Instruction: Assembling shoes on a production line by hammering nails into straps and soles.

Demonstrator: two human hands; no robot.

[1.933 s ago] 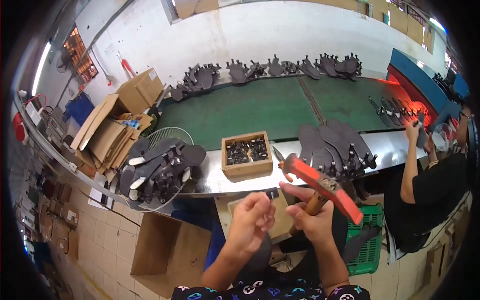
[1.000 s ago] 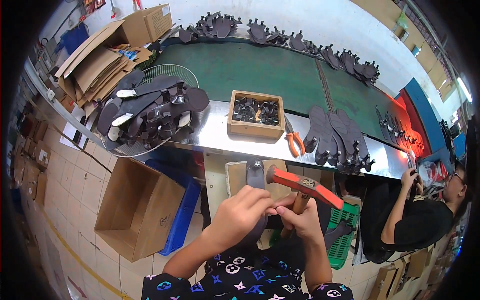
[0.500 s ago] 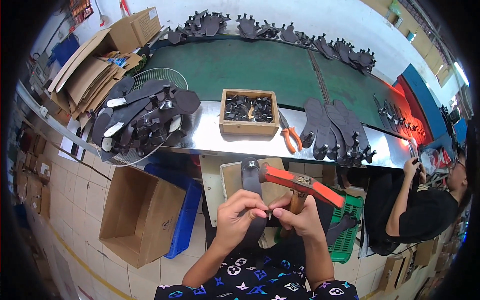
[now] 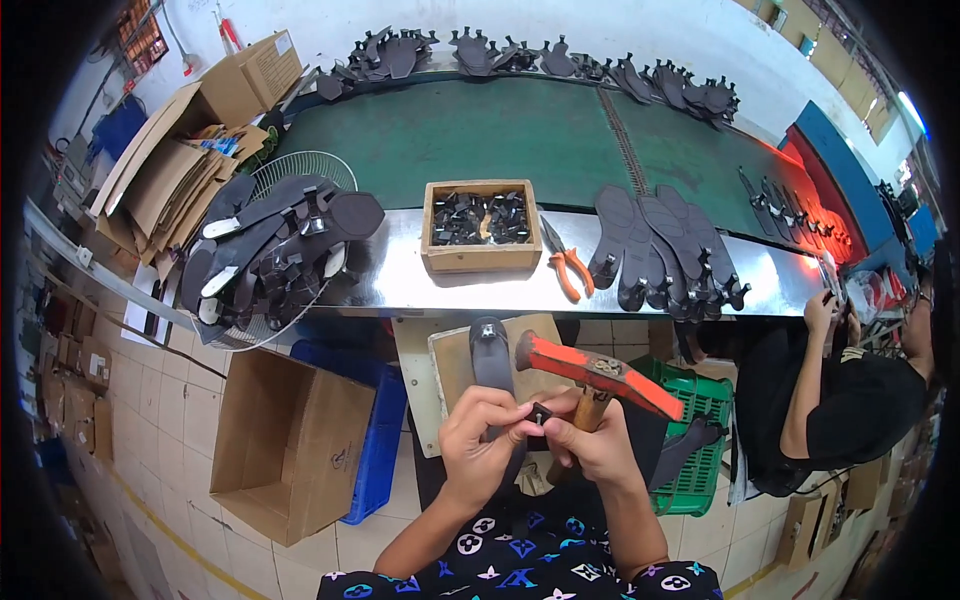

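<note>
Between the fingertips of my left hand [image 4: 482,440] is a small black heel tip [image 4: 540,412] with a pale pin. My right hand [image 4: 598,445] meets it there, thumb and finger at the piece. That same hand also grips a hammer [image 4: 600,370] by its wooden handle, the worn red head tilted above the knuckles. Just beyond my left hand, a dark shoe sole [image 4: 490,352] with its heel up lies over a pale board [image 4: 450,365]; my hands hide part of it. A wooden box [image 4: 480,260] of small black pieces stands on the metal bench edge ahead.
Orange-handled pliers [image 4: 568,270] lie right of the box, beside several heeled soles [image 4: 655,250]. A wire basket [image 4: 320,170] heaped with soles is at left. Below stand a cardboard box [image 4: 290,450], a blue crate [image 4: 375,450] and a green crate [image 4: 700,470]. A co-worker [image 4: 840,400] sits at right.
The small black piece has turned and shows more plainly between my fingertips. My hands and the hammer stay close to where they were; the view has shifted slightly.
</note>
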